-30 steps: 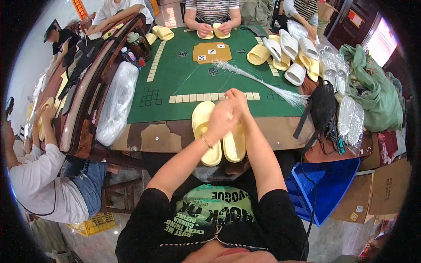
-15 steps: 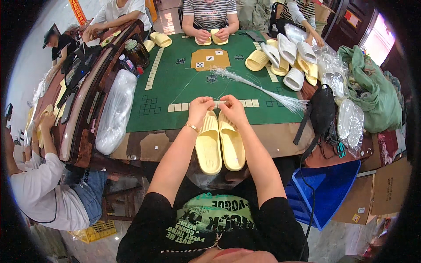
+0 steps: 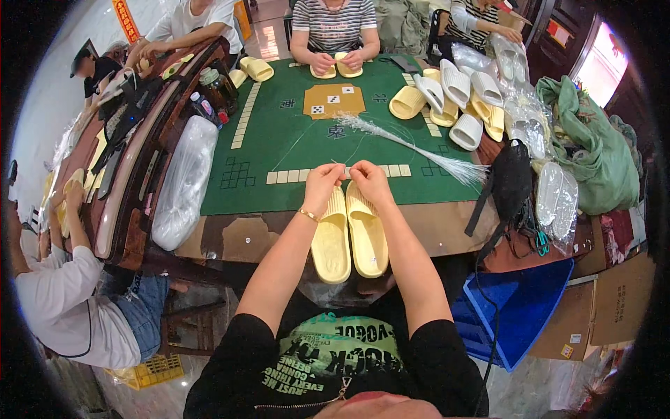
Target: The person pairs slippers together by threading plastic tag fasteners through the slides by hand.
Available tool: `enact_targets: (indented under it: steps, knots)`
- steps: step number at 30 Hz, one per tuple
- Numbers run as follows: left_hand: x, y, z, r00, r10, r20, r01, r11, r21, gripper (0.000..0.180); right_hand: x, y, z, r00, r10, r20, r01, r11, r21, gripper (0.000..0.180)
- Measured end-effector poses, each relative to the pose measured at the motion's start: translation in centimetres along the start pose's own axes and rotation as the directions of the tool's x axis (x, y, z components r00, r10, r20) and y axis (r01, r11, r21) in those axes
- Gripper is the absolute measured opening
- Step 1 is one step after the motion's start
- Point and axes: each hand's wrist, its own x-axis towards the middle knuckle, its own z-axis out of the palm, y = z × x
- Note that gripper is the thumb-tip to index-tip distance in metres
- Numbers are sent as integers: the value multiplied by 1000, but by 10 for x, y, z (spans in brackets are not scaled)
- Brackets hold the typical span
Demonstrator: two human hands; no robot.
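Note:
A pair of pale yellow slippers, the left slipper (image 3: pixel 330 255) and the right slipper (image 3: pixel 368 241), lies side by side at the table's near edge, toes away from me. Over their toe ends my left hand (image 3: pixel 324 186) and my right hand (image 3: pixel 370 183) almost meet, fingertips pinched. Between them is a thin clear plastic strand, mostly hidden by the fingers; which slipper it passes through, I cannot tell. Fine loose strands trail over the green mat. Beyond my hands lies a fanned bundle of clear plastic strands (image 3: pixel 426 152).
The green mat (image 3: pixel 244 188) covers the table. Yellow and white slippers (image 3: pixel 457 84) pile up at the far right, near bagged slippers (image 3: pixel 556 192) and a black bag (image 3: pixel 509 174). A wrapped plastic roll (image 3: pixel 185 183) lies left; a blue bin (image 3: pixel 520 314) stands lower right. Co-workers sit around.
Both my hands have dropped slightly toward me and remain pinched close together. At the far right, a co-worker's arm has moved back from the pile and a bagged pair shows there.

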Motion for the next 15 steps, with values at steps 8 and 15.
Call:
enact_targets:
  steps: [8, 15]
  knots:
    - [1, -2, 3, 999, 45, 11, -46, 997, 58, 14, 3, 5, 2, 997, -25, 80, 30, 998, -59, 20]
    - [1, -3, 0, 998, 48, -47, -52, 995, -84, 12, 4, 8, 2, 997, -32, 74, 30, 999, 31, 9]
